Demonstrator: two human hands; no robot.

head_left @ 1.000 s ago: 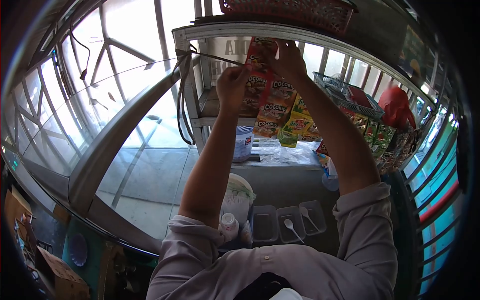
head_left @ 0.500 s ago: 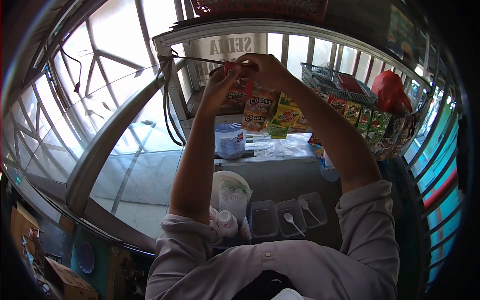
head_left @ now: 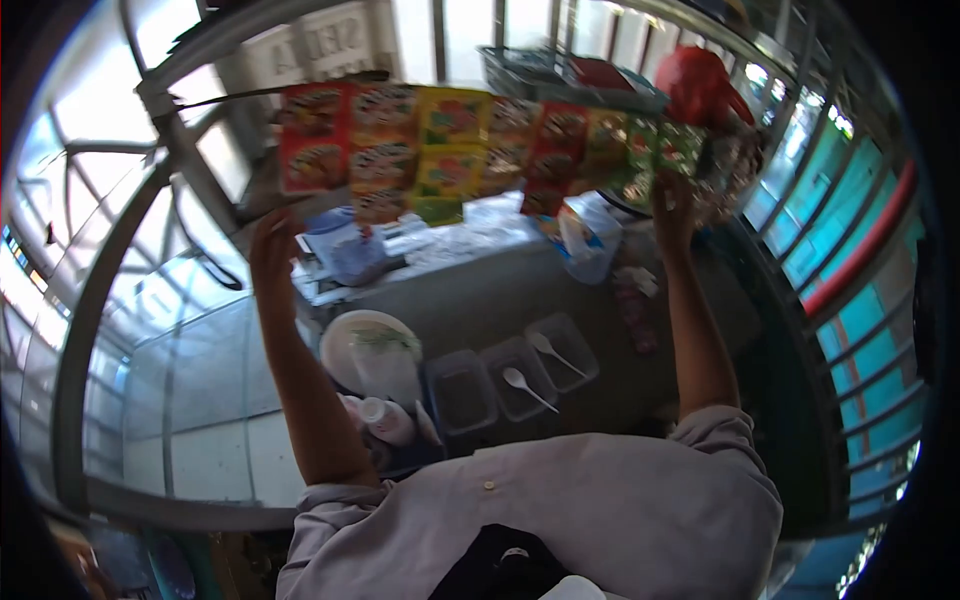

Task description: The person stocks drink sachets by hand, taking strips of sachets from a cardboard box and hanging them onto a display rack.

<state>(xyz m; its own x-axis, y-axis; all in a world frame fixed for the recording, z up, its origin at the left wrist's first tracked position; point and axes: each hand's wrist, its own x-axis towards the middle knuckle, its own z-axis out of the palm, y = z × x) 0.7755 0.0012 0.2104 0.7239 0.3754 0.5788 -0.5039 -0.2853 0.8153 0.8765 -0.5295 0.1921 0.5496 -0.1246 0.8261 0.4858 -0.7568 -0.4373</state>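
A row of sachet strips (head_left: 383,150) in red, brown, yellow and green hangs from a line across the front of the stall. My left hand (head_left: 275,245) is below and left of the red sachets (head_left: 316,140), apart from them, with nothing showing in its loosely spread fingers. At the right part of the row, my right hand (head_left: 673,205) is raised to the green sachets (head_left: 642,150) and overlaps their lower edge. Motion blurs its fingers, so I cannot tell whether they grip a sachet.
Below hang-level are a blue-white tub (head_left: 345,245) and a clear container (head_left: 590,245). Clear plastic trays (head_left: 462,392), white spoons (head_left: 528,388) and a round white container (head_left: 340,340) stand on the counter. A basket (head_left: 520,75) and red bag (head_left: 695,85) sit behind the sachets.
Both hands have come down from the line's left end and moved apart, the right one far to the right. Red sachets now hang at the left end; the view has shifted.
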